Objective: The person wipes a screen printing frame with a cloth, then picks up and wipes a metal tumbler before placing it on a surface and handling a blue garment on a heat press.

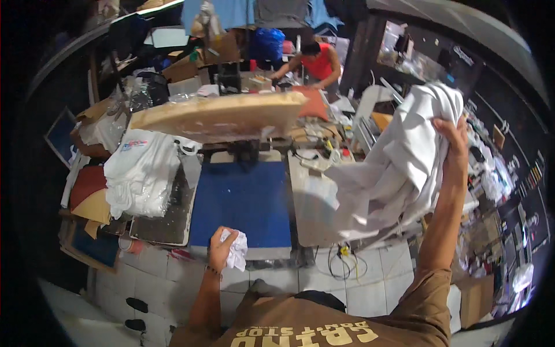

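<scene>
My left hand grips a crumpled white cloth just in front of the near edge of a flat blue platen. Raised at the right, my right hand clutches a large white fabric piece, which hangs in folds over a pale board. Its lower end spreads near that board; I cannot tell how much of it touches. Above the far end of the blue platen is a thick, tan slab-like upper part. Left of the platen lies a stack of white printed garments, partly in clear plastic.
Across the workspace a person in a red top leans over a cluttered table. Cables hang down to the white tiled floor. Framed screens lean at the left, and a cardboard box stands at the lower right.
</scene>
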Demonstrator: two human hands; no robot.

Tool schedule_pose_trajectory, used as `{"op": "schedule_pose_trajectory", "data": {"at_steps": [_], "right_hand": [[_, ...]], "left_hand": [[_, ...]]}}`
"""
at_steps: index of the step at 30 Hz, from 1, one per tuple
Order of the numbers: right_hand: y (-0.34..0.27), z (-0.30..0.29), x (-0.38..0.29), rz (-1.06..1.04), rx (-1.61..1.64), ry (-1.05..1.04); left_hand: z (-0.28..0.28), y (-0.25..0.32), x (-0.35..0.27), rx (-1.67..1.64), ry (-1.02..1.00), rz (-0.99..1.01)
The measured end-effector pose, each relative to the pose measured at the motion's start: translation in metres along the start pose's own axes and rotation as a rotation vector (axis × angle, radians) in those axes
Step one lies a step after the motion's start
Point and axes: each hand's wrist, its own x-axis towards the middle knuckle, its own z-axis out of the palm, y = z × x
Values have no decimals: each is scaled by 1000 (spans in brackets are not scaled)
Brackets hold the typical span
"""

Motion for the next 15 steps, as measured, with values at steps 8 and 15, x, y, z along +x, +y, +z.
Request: {"op": "schedule_pose_trajectory", "data": {"at_steps": [8, 15], "right_hand": [[2, 154, 136, -306, -477, -567], [63, 268, 148, -144, -328, -1239]], "left_hand": [[-6, 16, 29, -125, 49, 11], [34, 89, 56, -342, -14, 145]]}}
